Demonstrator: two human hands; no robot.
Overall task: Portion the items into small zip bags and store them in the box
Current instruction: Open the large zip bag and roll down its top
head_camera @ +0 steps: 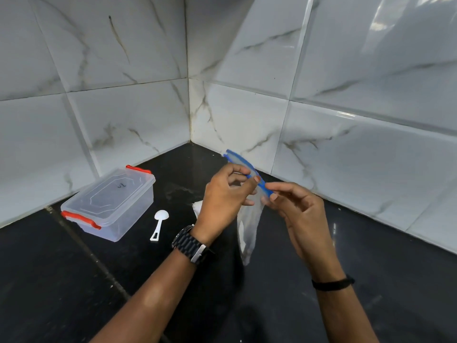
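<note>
I hold a small clear zip bag [248,226] with a blue zip strip up over the black counter. My left hand [223,196] pinches the blue strip near its middle between thumb and fingers. At the strip's near end, my right hand [296,211] pinches it with its fingertips. The bag's clear body hangs down between my wrists. A clear plastic box [111,204] with orange clips and its lid on sits to the left. A white plastic scoop [159,225] lies bowl-down between the box and my left wrist.
The black counter [74,280] runs into a corner of white marble-patterned wall tiles [346,144]. Something white [197,206] lies on the counter, mostly hidden behind my left hand.
</note>
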